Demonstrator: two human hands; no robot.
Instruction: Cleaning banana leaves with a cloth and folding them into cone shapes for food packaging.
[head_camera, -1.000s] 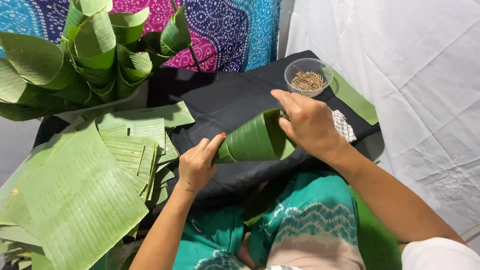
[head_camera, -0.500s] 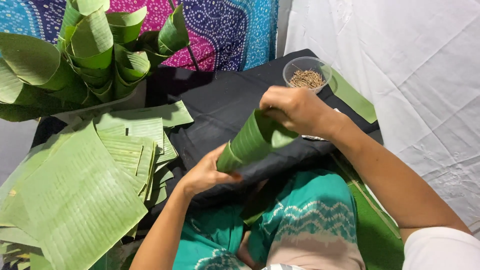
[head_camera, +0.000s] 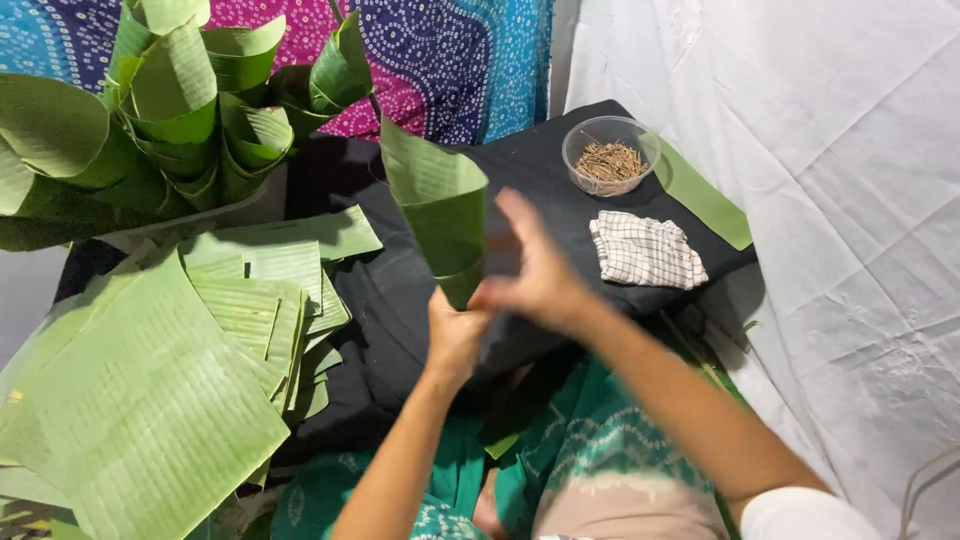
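Left hand (head_camera: 452, 335) wrapped tight around the thin bottom end of a leaf cone (head_camera: 440, 215) — cone standing up, wide mouth on top, tipped a bit to the left. Right hand (head_camera: 535, 275) just beside the cone's low end, fingers spread, blurry, so hard to tell if touching the leaf or not. Cone held up over a black cloth (head_camera: 540, 185), near the middle of the view.

On the cloth, far right: a clear bowl (head_camera: 610, 155) with small brown sticks (head_camera: 611, 161) inside. Just below the bowl, a folded checked rag (head_camera: 645, 252). Beside both, a long green leaf strip (head_camera: 703, 195) at the cloth's edge.

To the left, a pile of flat cut leaves (head_camera: 150, 400) — big ones in front, smaller squares stacked behind. Up in the top left corner, a bunch of rolled cones (head_camera: 190, 95) packed close together, mouths up. Behind those, a bright dotted cloth (head_camera: 440, 50) in pink and blue. White sheet (head_camera: 830, 200) all down the right side. Teal patterned clothes (head_camera: 590, 450) over the lap, low in the view.
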